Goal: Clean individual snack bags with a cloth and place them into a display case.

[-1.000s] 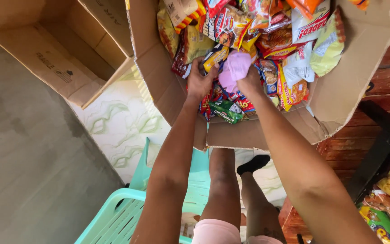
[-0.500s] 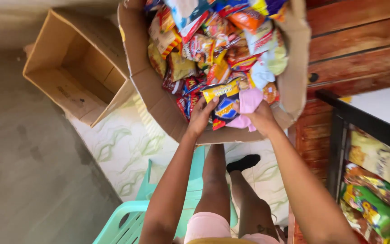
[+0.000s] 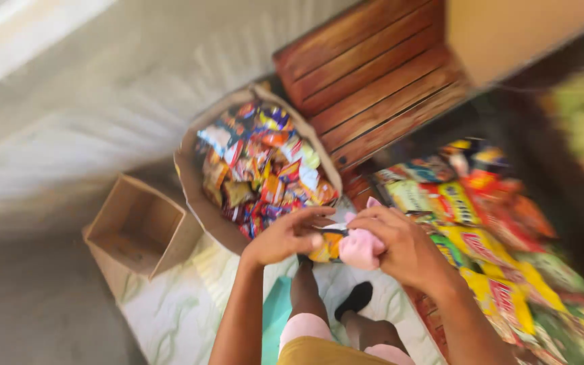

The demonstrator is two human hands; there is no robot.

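Left hand (image 3: 285, 236) and right hand (image 3: 400, 247) pinch an orange snack packet (image 3: 326, 247) and pink cloth (image 3: 361, 248).

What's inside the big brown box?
The big box is piled with colourful snack packets. They cover its bottom, so anything underneath stays hidden. The small box beside it looks empty.
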